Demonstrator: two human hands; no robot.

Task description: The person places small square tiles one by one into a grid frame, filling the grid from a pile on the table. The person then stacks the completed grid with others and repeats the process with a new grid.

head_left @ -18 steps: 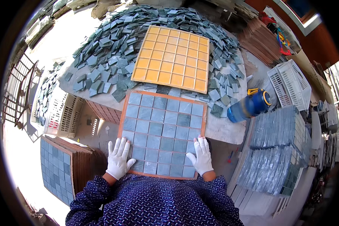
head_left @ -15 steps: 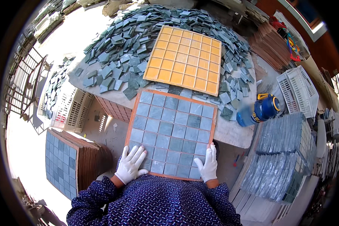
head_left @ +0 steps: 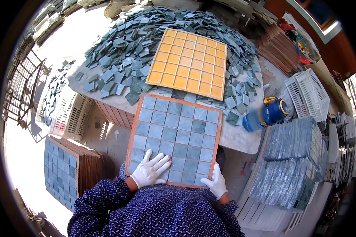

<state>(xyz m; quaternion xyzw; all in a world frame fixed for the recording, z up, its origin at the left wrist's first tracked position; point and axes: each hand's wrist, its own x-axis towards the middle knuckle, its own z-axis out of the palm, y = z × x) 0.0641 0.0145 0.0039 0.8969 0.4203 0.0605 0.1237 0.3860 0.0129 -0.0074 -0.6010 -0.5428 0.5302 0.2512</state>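
A square terracotta-coloured tray [head_left: 133, 139] filled with rows of grey-green stone tiles rests between my body and the table edge, tilted toward me. My left hand [head_left: 149, 170], in a white glove, lies spread on the tiles near the lower left, fingers pointing up and right. At the lower right corner my right hand [head_left: 216, 182], also gloved, holds the tray's edge; its thumb is over the tiles and its fingers run along the side, partly hidden. Beyond the tray, a yellow grid mould [head_left: 187, 63] with bare square pockets lies on loose tiles.
A heap of loose tiles [head_left: 122, 43] covers the table [head_left: 241, 139]. A blue jug [head_left: 266, 114] stands at its right side. White crates [head_left: 307, 94] are at right, above wrapped tile stacks [head_left: 286, 158]. Another stack of tiled trays [head_left: 61, 170] stands at left beside a tile-filled crate [head_left: 73, 114].
My left hand has slid right and inward over the tiles. My right hand has moved down to the lower right corner, its thumb over the tiles. The view has shifted slightly.
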